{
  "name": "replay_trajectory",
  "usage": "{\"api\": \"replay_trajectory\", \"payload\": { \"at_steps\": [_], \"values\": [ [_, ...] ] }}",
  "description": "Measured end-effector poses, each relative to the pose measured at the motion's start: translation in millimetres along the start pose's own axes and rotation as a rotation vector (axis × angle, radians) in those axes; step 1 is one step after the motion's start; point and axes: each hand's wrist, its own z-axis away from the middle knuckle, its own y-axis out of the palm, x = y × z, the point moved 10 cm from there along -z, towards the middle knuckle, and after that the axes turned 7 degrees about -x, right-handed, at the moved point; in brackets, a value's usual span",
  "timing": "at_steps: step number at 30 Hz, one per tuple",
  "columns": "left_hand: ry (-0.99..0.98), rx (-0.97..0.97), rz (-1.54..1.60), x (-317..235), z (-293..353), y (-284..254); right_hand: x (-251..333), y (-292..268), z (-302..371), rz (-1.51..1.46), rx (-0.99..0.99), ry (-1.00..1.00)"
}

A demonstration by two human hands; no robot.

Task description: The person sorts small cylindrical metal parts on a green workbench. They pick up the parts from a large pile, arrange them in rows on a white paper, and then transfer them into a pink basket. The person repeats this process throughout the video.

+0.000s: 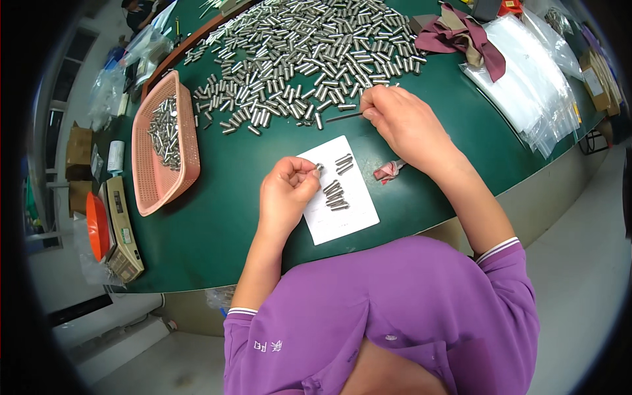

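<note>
My left hand (288, 191) pinches a small silver metal cylinder (318, 168) between thumb and fingers, just above a white sheet of paper (342, 220). Several finished cylinders (336, 195) lie in two small groups on that paper. My right hand (401, 118) grips a thin dark rod (343, 117) that points left toward the edge of a big heap of silver cylinders (309, 52) on the green table (217, 217).
A pink plastic basket (161, 191) with more cylinders stands at the left. A weighing scale (122, 230) and an orange dish (97, 227) sit on the table's left rim. Clear plastic bags (526, 72) and a maroon cloth (461, 36) lie at the right. A small pink-wrapped item (388, 171) rests beside the paper.
</note>
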Motion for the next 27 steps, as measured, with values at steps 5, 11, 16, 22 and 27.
{"api": "replay_trajectory", "payload": {
  "at_steps": [5, 11, 16, 22, 27],
  "values": [
    [-0.042, 0.097, 0.384, -6.4, -4.0, 9.7, 14.0, 13.9, -6.0, -0.246, 0.065, 0.134],
    [-0.14, 0.145, 0.5, 3.9, -7.2, 13.9, 6.3, 33.3, 9.1, -0.169, 0.135, 0.153],
    [-0.148, 0.168, 0.533, 4.4, -7.7, 17.4, 8.4, 38.1, 11.4, -0.144, 0.156, 0.107],
    [-0.136, 0.181, 0.527, 5.9, -8.1, 18.0, 8.3, 51.7, 14.2, -0.12, 0.22, 0.141],
    [-0.119, 0.175, 0.565, 4.3, -6.7, 16.7, 18.8, 62.0, 11.4, -0.191, 0.186, 0.115]
  ]
}}
